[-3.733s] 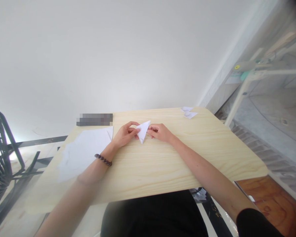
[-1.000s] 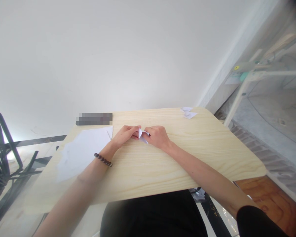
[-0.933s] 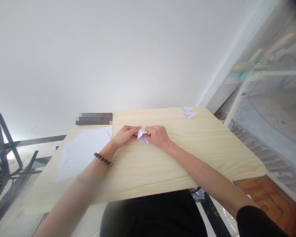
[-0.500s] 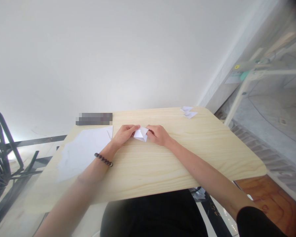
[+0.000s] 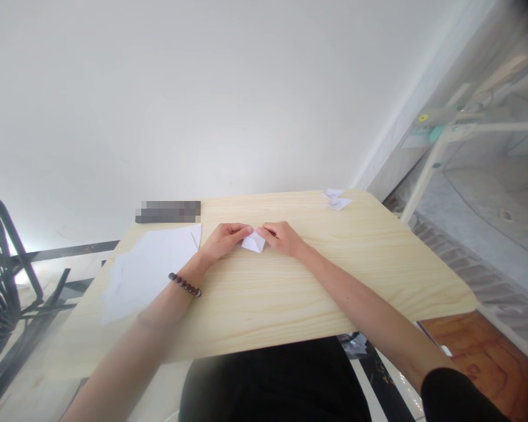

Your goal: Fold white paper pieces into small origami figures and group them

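A small folded piece of white paper (image 5: 253,242) is held between my two hands over the middle of the table. My left hand (image 5: 224,239) pinches its left upper part, thumb on top. From the other side, my right hand (image 5: 280,238) grips the right upper part, its thumb close to the left one. Creases split the visible face into several flat facets. The fingers behind and beneath the paper are mostly hidden.
White paper sheets (image 5: 152,266) lie on the left of the light wooden table (image 5: 264,310). A blurred-out dark oblong thing (image 5: 168,212) is behind them. Folded white paper pieces (image 5: 338,203) rest near the far right corner. A black chair (image 5: 9,264) stands at the left.
Earlier the paper was a flat triangle, then its flaps were spread apart. Now it is a flatter, lower shape, and my right hand has turned so that its thumb presses on top.
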`<action>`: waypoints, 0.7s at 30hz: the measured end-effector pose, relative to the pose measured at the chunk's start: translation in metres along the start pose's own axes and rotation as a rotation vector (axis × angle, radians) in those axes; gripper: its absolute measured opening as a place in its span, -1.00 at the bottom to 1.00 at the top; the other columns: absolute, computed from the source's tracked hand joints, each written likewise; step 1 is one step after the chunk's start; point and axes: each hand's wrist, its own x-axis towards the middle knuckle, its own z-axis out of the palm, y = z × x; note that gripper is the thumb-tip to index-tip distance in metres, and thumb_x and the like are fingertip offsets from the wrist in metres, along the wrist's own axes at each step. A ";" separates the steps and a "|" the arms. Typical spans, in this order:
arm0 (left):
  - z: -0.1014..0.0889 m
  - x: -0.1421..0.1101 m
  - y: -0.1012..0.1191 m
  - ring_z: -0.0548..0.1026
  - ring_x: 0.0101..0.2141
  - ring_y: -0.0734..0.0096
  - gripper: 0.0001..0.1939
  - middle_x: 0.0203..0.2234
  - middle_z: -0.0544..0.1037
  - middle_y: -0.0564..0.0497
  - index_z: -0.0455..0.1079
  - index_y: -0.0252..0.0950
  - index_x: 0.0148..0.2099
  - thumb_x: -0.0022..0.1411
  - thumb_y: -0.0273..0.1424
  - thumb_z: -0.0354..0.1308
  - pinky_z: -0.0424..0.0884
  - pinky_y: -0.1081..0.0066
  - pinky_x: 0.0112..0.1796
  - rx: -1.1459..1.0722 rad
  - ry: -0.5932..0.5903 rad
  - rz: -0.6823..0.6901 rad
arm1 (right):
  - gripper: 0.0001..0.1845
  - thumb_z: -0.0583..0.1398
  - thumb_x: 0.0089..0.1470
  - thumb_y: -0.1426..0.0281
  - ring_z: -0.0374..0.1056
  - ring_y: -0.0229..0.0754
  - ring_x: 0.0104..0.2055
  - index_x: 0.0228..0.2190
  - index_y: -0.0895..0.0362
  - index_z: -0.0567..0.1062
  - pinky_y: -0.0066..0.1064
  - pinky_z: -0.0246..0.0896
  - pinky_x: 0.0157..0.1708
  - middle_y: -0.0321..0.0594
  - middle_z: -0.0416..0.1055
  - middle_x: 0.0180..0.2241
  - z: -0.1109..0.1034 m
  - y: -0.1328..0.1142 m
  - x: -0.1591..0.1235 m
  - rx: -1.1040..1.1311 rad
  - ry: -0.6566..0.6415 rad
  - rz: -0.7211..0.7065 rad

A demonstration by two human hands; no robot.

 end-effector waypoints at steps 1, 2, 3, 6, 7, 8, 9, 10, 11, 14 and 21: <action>0.000 0.000 0.000 0.38 -0.38 0.38 -0.57 -0.41 0.49 -0.04 0.43 -0.38 -0.26 -0.01 -0.11 0.09 0.28 0.41 -0.32 0.006 0.003 0.000 | -0.57 -0.09 0.08 0.20 -0.02 -0.41 -0.61 -0.68 0.18 0.23 -0.54 -0.17 -0.58 -0.39 0.07 -0.70 0.000 0.000 0.000 -0.007 -0.001 -0.001; 0.000 0.000 0.000 0.38 -0.38 0.38 -0.56 -0.41 0.49 -0.04 0.43 -0.38 -0.26 -0.01 -0.10 0.09 0.28 0.41 -0.32 0.013 0.005 0.001 | -0.57 -0.09 0.08 0.20 -0.02 -0.41 -0.61 -0.67 0.19 0.23 -0.53 -0.17 -0.58 -0.39 0.07 -0.70 0.000 0.000 0.000 -0.014 -0.002 0.000; 0.000 0.000 0.000 0.37 -0.39 0.38 -0.56 -0.42 0.49 -0.04 0.43 -0.39 -0.26 -0.01 -0.10 0.09 0.28 0.41 -0.33 0.021 0.007 0.002 | -0.56 -0.10 0.08 0.20 -0.02 -0.41 -0.61 -0.67 0.19 0.24 -0.53 -0.17 -0.58 -0.39 0.07 -0.70 0.000 0.001 0.000 -0.019 -0.003 0.002; 0.000 0.000 0.000 0.35 -0.42 0.42 -0.56 -0.45 0.47 -0.02 0.43 -0.39 -0.27 0.00 -0.09 0.07 0.26 0.45 -0.37 0.057 0.017 0.009 | -0.56 -0.10 0.08 0.20 -0.02 -0.41 -0.61 -0.67 0.19 0.24 -0.53 -0.17 -0.58 -0.39 0.07 -0.70 0.000 0.001 0.000 -0.023 -0.009 0.005; 0.000 0.000 0.000 0.34 -0.44 0.44 -0.57 -0.47 0.46 -0.01 0.43 -0.39 -0.28 0.01 -0.09 0.06 0.25 0.46 -0.39 0.069 0.023 0.013 | -0.56 -0.10 0.09 0.20 -0.02 -0.41 -0.61 -0.67 0.19 0.24 -0.53 -0.18 -0.58 -0.39 0.07 -0.70 0.000 0.001 0.000 -0.021 -0.009 0.006; 0.000 0.000 0.000 0.33 -0.46 0.46 -0.57 -0.48 0.45 0.00 0.42 -0.38 -0.28 0.02 -0.10 0.06 0.23 0.48 -0.42 0.080 0.031 0.019 | -0.56 -0.10 0.09 0.20 -0.02 -0.41 -0.61 -0.67 0.19 0.24 -0.53 -0.18 -0.58 -0.39 0.07 -0.70 0.000 0.001 0.000 -0.019 -0.007 0.008; 0.000 0.000 0.000 0.31 -0.47 0.48 -0.58 -0.50 0.44 0.01 0.42 -0.38 -0.28 0.03 -0.10 0.05 0.22 0.49 -0.44 0.090 0.039 0.026 | -0.56 -0.10 0.09 0.20 -0.02 -0.41 -0.61 -0.67 0.19 0.23 -0.53 -0.18 -0.59 -0.39 0.07 -0.70 0.001 0.001 0.000 -0.017 -0.005 0.010; 0.000 0.000 0.000 0.30 -0.49 0.50 -0.58 -0.51 0.43 0.02 0.41 -0.38 -0.28 0.03 -0.11 0.04 0.20 0.50 -0.46 0.096 0.045 0.034 | -0.56 -0.11 0.09 0.19 -0.02 -0.41 -0.62 -0.67 0.19 0.23 -0.53 -0.18 -0.59 -0.39 0.07 -0.70 0.001 0.001 0.001 -0.016 -0.002 0.014; 0.000 0.000 0.000 0.29 -0.50 0.50 -0.58 -0.52 0.42 0.02 0.41 -0.38 -0.27 0.04 -0.11 0.04 0.19 0.51 -0.47 0.100 0.053 0.042 | -0.56 -0.11 0.09 0.19 -0.02 -0.41 -0.62 -0.67 0.19 0.23 -0.53 -0.18 -0.59 -0.39 0.07 -0.70 0.001 0.001 0.001 -0.017 -0.001 0.018; 0.001 0.001 -0.001 0.29 -0.51 0.51 -0.58 -0.52 0.41 0.02 0.40 -0.38 -0.26 0.04 -0.10 0.04 0.18 0.51 -0.48 0.103 0.071 0.058 | -0.55 -0.11 0.09 0.19 -0.02 -0.41 -0.61 -0.67 0.19 0.24 -0.53 -0.17 -0.58 -0.38 0.08 -0.70 0.001 0.001 0.001 -0.026 -0.006 0.025; 0.001 0.001 -0.003 0.32 -0.47 0.49 -0.59 -0.48 0.44 0.03 0.41 -0.37 -0.30 0.02 -0.10 0.05 0.22 0.50 -0.43 0.046 0.078 0.030 | -0.55 -0.11 0.09 0.19 -0.02 -0.41 -0.61 -0.67 0.19 0.24 -0.53 -0.18 -0.58 -0.38 0.09 -0.69 0.001 0.000 0.000 -0.027 -0.016 0.015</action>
